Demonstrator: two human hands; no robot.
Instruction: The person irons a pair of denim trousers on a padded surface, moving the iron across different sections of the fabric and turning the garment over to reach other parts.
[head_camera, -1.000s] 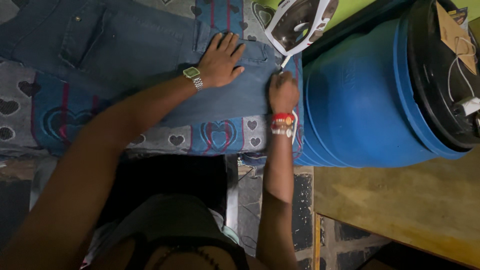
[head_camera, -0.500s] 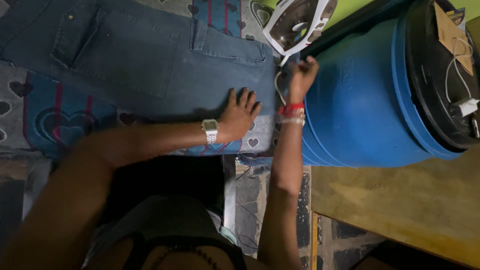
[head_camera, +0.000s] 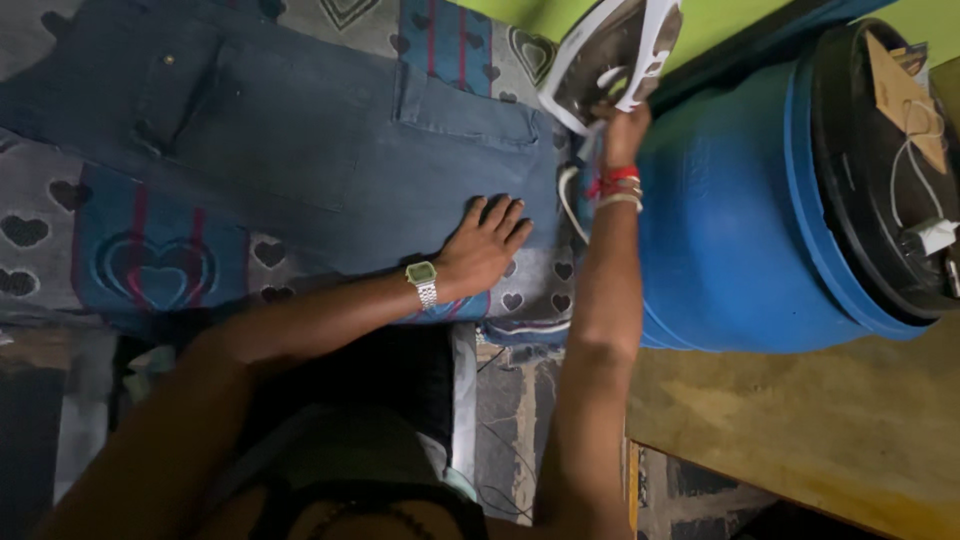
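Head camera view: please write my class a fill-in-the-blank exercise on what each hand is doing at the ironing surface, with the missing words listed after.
1. The left hand lies flat on a pair of blue ____.
2. The right hand grips the handle of a white ____.
3. Beside the right arm stands a big barrel coloured ____.
4. The cloth under the garment is patterned with ____.

Missing words: jeans; iron; blue; hearts

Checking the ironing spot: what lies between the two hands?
In the head view, denim jeans and a white cord lie between left hand and right hand.
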